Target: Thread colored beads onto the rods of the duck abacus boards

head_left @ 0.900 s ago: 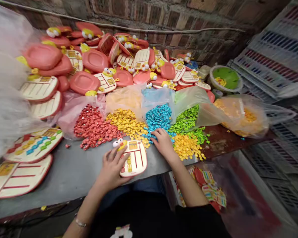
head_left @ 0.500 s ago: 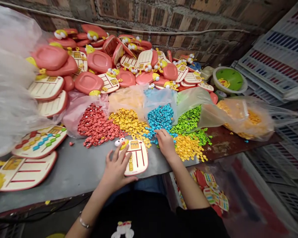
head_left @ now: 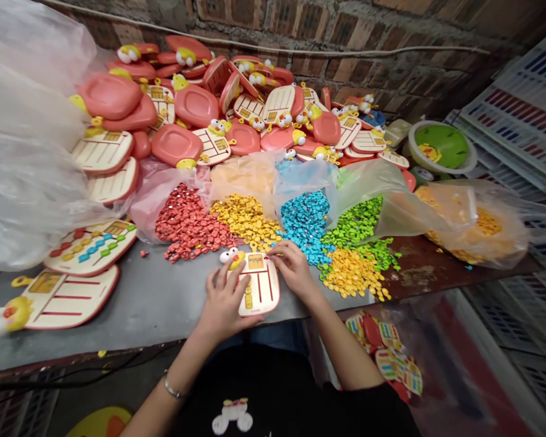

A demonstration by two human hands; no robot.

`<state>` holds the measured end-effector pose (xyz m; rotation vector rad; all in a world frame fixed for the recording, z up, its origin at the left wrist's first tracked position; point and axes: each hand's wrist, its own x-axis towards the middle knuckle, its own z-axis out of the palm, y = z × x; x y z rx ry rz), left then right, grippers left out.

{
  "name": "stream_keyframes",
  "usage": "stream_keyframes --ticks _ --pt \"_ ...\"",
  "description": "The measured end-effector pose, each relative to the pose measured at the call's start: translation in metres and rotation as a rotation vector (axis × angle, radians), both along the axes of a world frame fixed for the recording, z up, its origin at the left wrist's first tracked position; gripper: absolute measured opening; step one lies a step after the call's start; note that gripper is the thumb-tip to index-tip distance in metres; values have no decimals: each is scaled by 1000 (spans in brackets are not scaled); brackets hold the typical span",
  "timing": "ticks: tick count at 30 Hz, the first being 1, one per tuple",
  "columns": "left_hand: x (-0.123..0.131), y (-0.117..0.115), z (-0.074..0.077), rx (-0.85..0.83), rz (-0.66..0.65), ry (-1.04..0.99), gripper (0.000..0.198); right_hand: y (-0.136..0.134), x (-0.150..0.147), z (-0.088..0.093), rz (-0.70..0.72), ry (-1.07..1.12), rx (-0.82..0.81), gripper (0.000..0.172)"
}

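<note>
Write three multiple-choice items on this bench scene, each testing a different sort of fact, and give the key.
1. Where is the bracelet?
A. On the left wrist
B. On the right wrist
C. Lying on the table

2. Which colour of loose pieces lies directly beyond the right hand?
A. Red
B. Blue
C. Green

3. How is the toy board under the left hand filled?
A. It holds no pieces
B. It has yellow pieces in one slot only
C. Every slot holds mixed colours

Key:
1. A: the band circles the wrist of the left arm.
2. B: the blue pile rises just past the fingers.
3. B: a short yellow column sits in one slot, and the other slots look bare.
</note>
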<state>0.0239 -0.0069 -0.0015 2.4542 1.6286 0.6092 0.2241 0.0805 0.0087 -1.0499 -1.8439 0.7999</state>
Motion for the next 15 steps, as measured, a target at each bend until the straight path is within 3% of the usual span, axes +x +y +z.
stream_keyframes --ticks 3,9,15 --pt "1 0 1 -8 3 2 72 2 -5 -5 35 -34 19 17" --pt "1 -1 2 -17 4 -9 70 3 -7 -20 -40 -254 117 16" --pt "0 -1 1 -17 10 -8 71 -9 0 -15 -25 -374 170 14"
